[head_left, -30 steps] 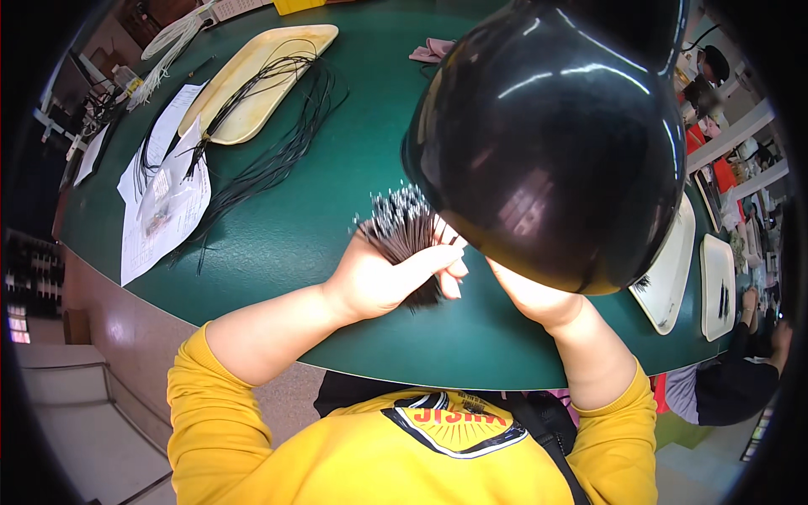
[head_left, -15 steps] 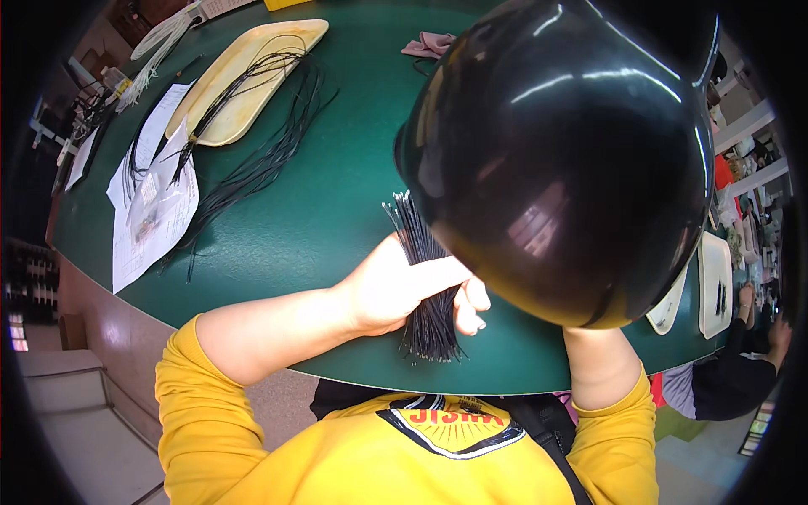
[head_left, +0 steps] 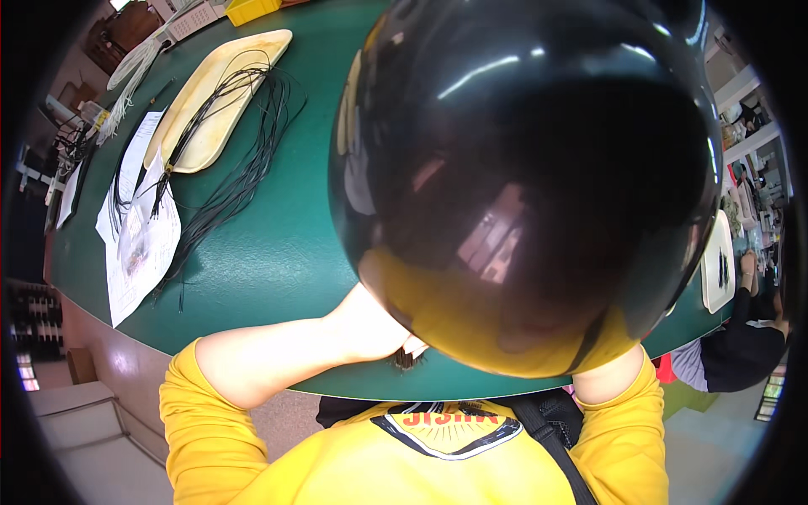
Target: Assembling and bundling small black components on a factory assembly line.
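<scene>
My left hand point(head_left: 368, 324) is closed around a bundle of black wires point(head_left: 408, 361), just above the near edge of the green table point(head_left: 252, 278). Only the lower tips of the wires show below my fingers. A large, glossy black dome point(head_left: 539, 194) covers the rest of the bundle and part of that hand. It hides my right hand completely; just the right forearm point(head_left: 610, 376) comes out beneath it, in a yellow sleeve.
At the left stands a cream tray point(head_left: 220, 126) with long black wires point(head_left: 240, 189) trailing over it. Papers point(head_left: 139, 269) lie beside it, a clear plastic bag point(head_left: 135, 240) on top. Another tray point(head_left: 717, 265) and a co-worker's arm point(head_left: 745, 282) are at the right.
The dome reaches further left and lower in view, now covering most of the wire bundle. Tray and papers appear shifted left and downward. My left hand keeps its hold.
</scene>
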### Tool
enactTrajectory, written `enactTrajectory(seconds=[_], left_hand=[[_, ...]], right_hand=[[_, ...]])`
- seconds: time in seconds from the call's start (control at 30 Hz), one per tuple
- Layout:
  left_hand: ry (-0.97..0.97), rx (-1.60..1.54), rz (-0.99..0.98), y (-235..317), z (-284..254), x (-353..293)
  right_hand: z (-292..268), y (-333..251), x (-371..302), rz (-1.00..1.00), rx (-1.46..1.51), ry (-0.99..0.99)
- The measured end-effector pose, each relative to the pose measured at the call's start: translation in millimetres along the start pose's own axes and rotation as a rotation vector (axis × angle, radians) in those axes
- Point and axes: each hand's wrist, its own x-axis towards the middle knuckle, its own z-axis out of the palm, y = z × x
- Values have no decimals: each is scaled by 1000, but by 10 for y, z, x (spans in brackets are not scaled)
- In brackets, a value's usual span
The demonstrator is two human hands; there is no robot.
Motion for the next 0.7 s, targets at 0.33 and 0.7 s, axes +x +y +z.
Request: enactTrajectory(seconds=[0.33, 0.7], left_hand=[[-85, 678, 254, -141, -67, -39], [-54, 53, 164, -68, -66, 9]], right_hand=[[34, 53, -22, 25, 25, -15], [21, 40, -18, 70, 75, -12]])
